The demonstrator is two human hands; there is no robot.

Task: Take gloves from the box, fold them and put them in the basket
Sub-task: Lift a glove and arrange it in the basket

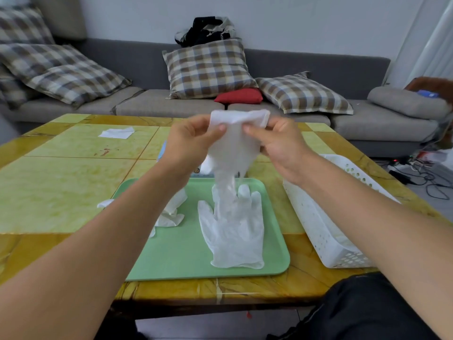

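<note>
A grey sofa (220, 104) with checked cushions (208, 69) runs along the far wall, behind a yellow-green tiled tabletop (61, 180). On the near middle of the tabletop sits a green tray (176, 256). To its right, apart from it, stands a white perforated basket (316, 224); something pale seems to lie in its near end, though the wall hides most of it. Just beyond the tray, mostly hidden behind the hands, is what looks like the glove box (204, 165).

One clear glove (232, 231) lies flat on the right half of the tray, fingers pointing away. More crumpled gloves (171, 212) lie on the tray's left part, partly under the left forearm. A white tissue (116, 133) lies far left on the tabletop.

Above the box, both hands hold a raised glove (235, 143) by its cuff. The left hand (191, 141) pinches the cuff's left edge between thumb and fingers; the right hand (279, 143) pinches the right edge the same way, so each grip is closed on the cuff. The glove hangs down between them, its fingers reaching the flat glove on the tray.
</note>
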